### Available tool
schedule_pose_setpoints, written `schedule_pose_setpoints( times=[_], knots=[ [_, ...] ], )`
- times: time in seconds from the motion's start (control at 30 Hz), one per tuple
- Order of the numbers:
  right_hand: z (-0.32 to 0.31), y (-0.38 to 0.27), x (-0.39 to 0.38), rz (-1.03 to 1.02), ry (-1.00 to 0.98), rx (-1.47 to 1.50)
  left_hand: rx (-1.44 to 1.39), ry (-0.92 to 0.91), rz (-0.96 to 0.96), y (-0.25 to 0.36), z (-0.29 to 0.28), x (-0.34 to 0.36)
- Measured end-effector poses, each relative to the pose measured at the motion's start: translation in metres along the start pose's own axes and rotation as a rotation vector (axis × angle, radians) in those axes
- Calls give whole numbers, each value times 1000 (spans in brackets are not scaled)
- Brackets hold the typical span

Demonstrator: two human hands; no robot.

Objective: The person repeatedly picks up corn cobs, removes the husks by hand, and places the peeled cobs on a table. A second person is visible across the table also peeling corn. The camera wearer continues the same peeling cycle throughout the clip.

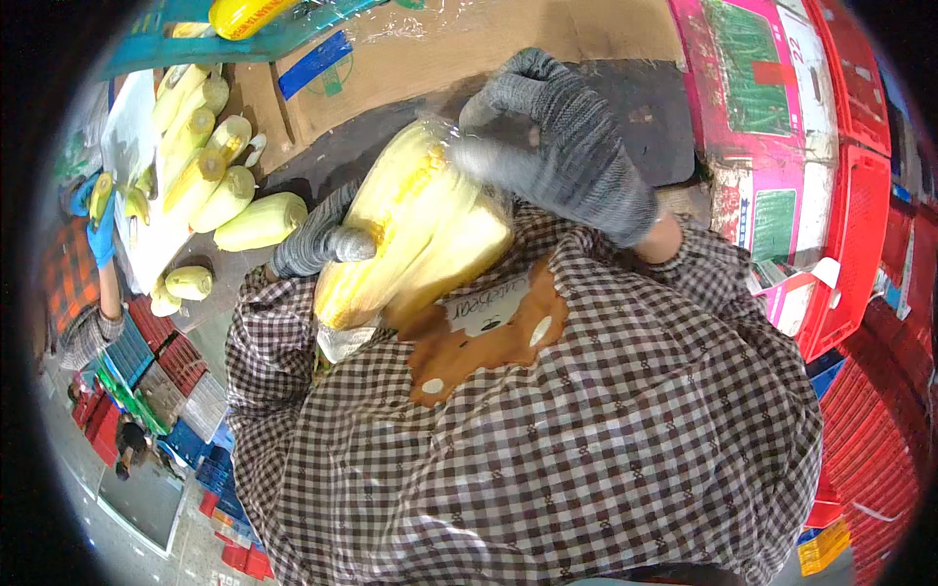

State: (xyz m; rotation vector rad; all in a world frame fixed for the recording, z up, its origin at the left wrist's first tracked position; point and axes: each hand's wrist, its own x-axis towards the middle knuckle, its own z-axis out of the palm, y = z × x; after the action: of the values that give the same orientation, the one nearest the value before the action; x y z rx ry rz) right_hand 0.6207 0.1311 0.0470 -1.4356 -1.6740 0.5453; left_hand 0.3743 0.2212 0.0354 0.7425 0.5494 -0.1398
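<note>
My left hand (322,234), in a grey knitted glove, grips a bundle of corn ears (415,225) from its left side, thumb laid over the front. The ears have pale yellow-green husks with strips of yellow kernels bare, and a shiny clear film seems to cover them. They are held tilted against my checked smock (508,430). At the bundle's upper right is my right hand (562,142), gloved alike, its fingers curled in toward the thumb. Motion blurs the thumb side, so what it pinches cannot be made out.
Several husked corn ears (220,190) are piled at the left on the work surface. Cardboard (410,63) and a dark mat (635,122) lie beyond my hands. Pink-and-white cartons (772,146) and red crates (860,234) stand at the right. Another person's blue-gloved hand (101,239) holds a small yellow-green item.
</note>
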Motion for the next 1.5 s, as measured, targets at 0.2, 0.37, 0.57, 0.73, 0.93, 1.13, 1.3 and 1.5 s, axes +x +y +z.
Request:
schedule_pose_setpoints(
  times=[0.2,0.37,0.57,0.73,0.93,1.13,1.3,1.5],
  knots=[
    [29,-12,-6,285,384,225,180,44,-24,7,5,-4],
    [36,-7,-5,328,477,236,241,-10,-77,17,11,0],
    [31,16,-1,246,590,72,201,-65,-99,20,17,4],
    [65,26,1,226,411,246,170,-71,-46,10,8,1],
    [125,31,0,333,176,851,19,-433,-18,7,5,41],
    [132,20,0,400,-41,1274,-94,-210,-142,1,3,14],
    [42,33,-5,294,235,650,166,-167,-70,-18,-35,5],
    [14,-37,8,212,-368,56,417,-153,3,8,-16,20]
  ],
)
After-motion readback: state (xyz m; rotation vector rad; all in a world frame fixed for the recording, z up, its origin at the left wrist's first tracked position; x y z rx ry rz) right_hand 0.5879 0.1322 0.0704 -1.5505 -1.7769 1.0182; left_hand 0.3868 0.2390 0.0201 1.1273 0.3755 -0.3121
